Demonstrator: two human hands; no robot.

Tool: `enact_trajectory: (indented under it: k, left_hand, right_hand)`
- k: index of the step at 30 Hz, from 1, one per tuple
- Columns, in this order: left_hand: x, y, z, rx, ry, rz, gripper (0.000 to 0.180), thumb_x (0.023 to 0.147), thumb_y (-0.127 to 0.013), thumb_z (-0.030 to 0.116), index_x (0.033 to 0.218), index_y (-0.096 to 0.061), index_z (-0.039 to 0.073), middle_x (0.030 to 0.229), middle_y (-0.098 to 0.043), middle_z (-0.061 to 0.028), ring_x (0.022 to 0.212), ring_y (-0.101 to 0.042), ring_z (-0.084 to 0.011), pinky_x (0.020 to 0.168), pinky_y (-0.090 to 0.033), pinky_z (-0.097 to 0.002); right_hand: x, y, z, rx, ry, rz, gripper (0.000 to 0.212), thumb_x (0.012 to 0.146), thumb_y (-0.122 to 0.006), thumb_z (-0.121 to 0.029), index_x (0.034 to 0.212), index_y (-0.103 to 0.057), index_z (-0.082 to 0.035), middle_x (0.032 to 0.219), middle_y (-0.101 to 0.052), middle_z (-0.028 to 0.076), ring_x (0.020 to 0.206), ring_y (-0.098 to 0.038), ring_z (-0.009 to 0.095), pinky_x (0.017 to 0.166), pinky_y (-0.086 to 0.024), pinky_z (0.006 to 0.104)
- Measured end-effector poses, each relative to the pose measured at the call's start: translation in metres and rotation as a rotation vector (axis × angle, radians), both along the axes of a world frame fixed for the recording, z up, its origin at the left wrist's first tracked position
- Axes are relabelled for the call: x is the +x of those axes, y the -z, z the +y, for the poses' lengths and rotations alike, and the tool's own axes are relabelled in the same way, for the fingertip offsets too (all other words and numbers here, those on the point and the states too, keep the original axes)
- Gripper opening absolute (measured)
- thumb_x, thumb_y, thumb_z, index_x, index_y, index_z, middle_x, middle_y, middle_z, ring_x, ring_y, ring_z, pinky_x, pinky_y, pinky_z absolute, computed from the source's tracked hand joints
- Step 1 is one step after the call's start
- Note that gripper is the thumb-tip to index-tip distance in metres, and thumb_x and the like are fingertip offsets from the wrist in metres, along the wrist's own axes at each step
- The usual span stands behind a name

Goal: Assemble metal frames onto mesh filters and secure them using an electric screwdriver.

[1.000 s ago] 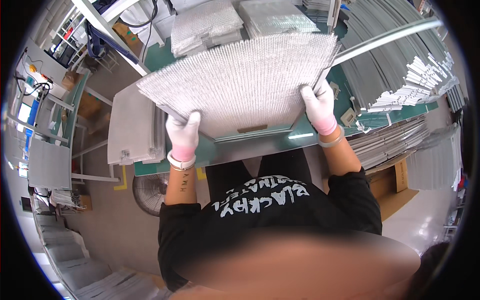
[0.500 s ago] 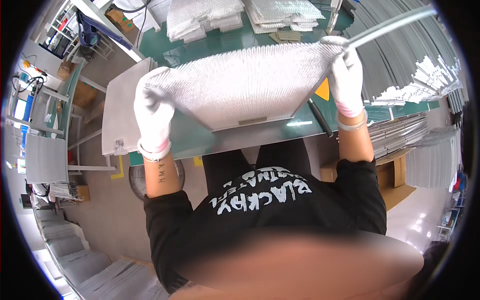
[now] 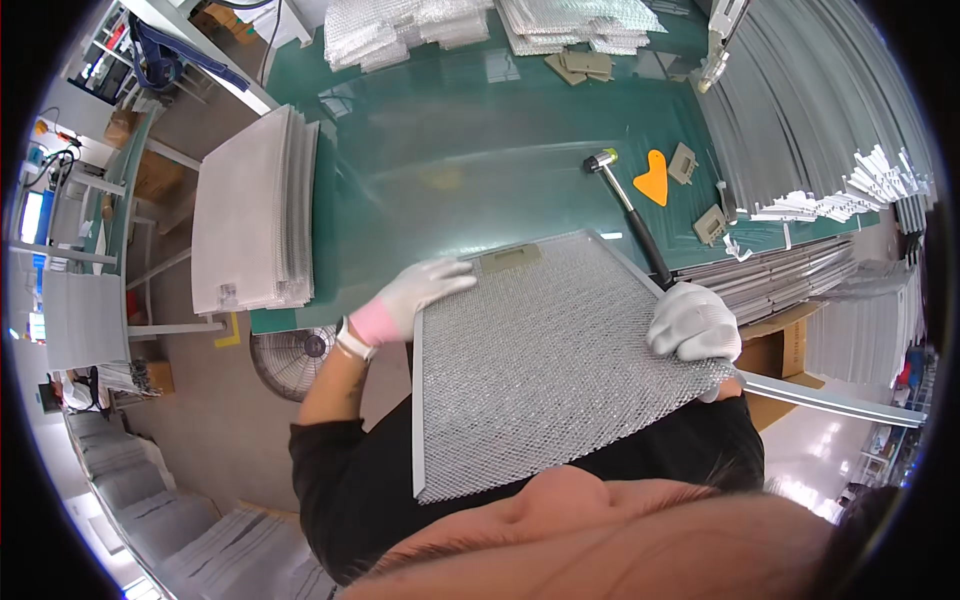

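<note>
A silver metal mesh filter (image 3: 540, 360) is tilted over my lap at the table's near edge. Thin metal framing runs along its left, far and right sides, and a beige plate (image 3: 511, 259) sits on the far side. White-gloved, my left hand (image 3: 425, 295) grips the far left corner, fingers laid over the mesh and thumb out of sight. My right hand (image 3: 694, 325), also gloved, is closed on the right edge near the front corner. From beside it a pale metal frame strip (image 3: 835, 398) sticks out to the right, loose from the mesh.
On the green table (image 3: 430, 150) lie a black-handled hammer (image 3: 640, 225), a yellow heart-shaped piece (image 3: 653, 180) and several beige plates (image 3: 683, 163). Panels are stacked at left (image 3: 250, 215); mesh sheets (image 3: 575, 20) lie at the back. Metal strips (image 3: 810, 110) fill the right. A fan (image 3: 293, 360) stands below.
The filter has come down from upright over the table to a tilt over my lap. Both hands moved nearer me, and the loose strip swung from far right to near right.
</note>
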State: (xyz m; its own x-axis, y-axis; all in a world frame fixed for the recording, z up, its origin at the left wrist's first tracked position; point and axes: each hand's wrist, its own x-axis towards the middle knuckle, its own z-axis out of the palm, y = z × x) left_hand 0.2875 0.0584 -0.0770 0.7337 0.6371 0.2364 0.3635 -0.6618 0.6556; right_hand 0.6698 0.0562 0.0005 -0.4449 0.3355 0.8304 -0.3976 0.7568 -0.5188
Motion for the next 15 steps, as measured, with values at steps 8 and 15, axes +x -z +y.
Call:
enact_trajectory:
  k: [8,15]
  left_hand:
    - [-0.017,-0.005,0.018,-0.121,-0.074,0.48,0.046,0.073,-0.055,-0.005,0.119,-0.058,0.004,0.115,-0.057,-0.0164,0.109,-0.053,-0.0352,0.096,-0.043,-0.045]
    - [0.02,0.01,0.057,-0.173,0.16,0.134,0.045,0.099,-0.047,0.025,0.138,-0.048,0.004,0.142,-0.047,-0.0174,0.136,-0.04,-0.033,0.113,-0.031,-0.045]
  right_hand:
    - [0.003,0.002,-0.031,-0.081,0.197,0.071,0.039,0.094,-0.059,-0.046,0.089,-0.054,-0.008,0.086,-0.068,0.01,0.071,-0.067,0.025,0.062,-0.052,0.0384]
    - [0.005,0.006,-0.033,-0.089,0.214,0.057,0.031,0.097,-0.056,-0.039,0.089,-0.053,-0.008,0.082,-0.067,0.011,0.069,-0.065,0.026,0.061,-0.052,0.0387]
